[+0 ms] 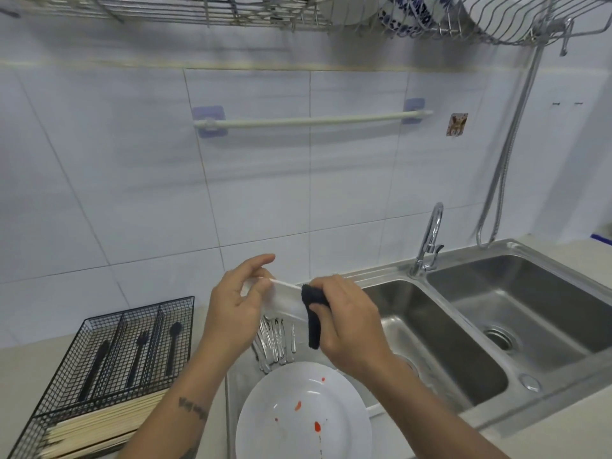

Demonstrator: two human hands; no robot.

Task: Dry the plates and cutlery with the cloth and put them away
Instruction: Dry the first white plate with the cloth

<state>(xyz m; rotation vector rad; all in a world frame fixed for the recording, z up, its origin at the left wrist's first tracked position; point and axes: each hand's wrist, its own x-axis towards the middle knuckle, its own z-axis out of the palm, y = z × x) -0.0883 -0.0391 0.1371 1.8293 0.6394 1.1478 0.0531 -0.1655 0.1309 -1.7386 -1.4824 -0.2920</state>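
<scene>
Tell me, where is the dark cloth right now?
In the head view the dark cloth is low and centre, gripped in the right hand, wiping a white plate held by the left hand above the sink.

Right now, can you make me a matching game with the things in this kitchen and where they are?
Things:
1. dark cloth
2. black fork
3. white plate with red spots
4. wooden chopsticks

Places:
A. in the front section of the wire tray
B. in the right hand
C. below both hands, at the sink's left edge
D. in the middle slot of the wire tray

Pairs: 1-B, 2-D, 3-C, 4-A
</scene>
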